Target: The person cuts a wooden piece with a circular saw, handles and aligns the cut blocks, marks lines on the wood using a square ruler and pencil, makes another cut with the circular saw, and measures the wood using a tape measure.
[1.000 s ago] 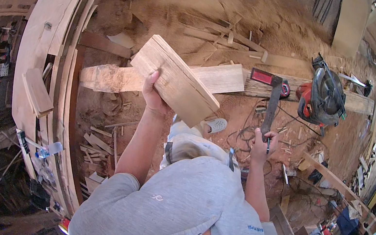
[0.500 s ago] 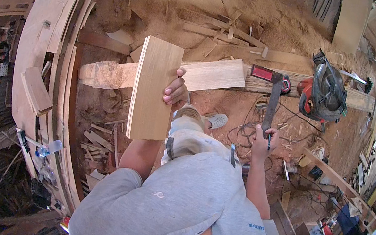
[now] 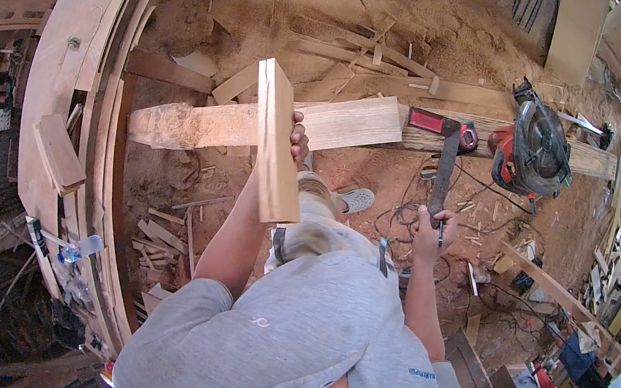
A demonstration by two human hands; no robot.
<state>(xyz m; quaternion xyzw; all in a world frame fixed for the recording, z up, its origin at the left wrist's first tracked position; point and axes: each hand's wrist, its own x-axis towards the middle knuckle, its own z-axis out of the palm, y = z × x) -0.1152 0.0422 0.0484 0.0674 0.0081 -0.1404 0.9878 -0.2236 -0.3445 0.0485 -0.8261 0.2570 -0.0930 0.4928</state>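
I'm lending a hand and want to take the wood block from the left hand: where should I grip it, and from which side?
Probably the far end of the wood block, coming from the far side, pinching across its narrow edge. The left hand holds its right side near mid-length, leaving that end free.

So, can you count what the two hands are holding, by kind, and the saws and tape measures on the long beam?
Wooden blocks: 1, in the left hand (block)
Squares: 1, in the right hand
Pens or pencils: 1, right hand
Saws: 1
Tape measures: 1
Total: 5
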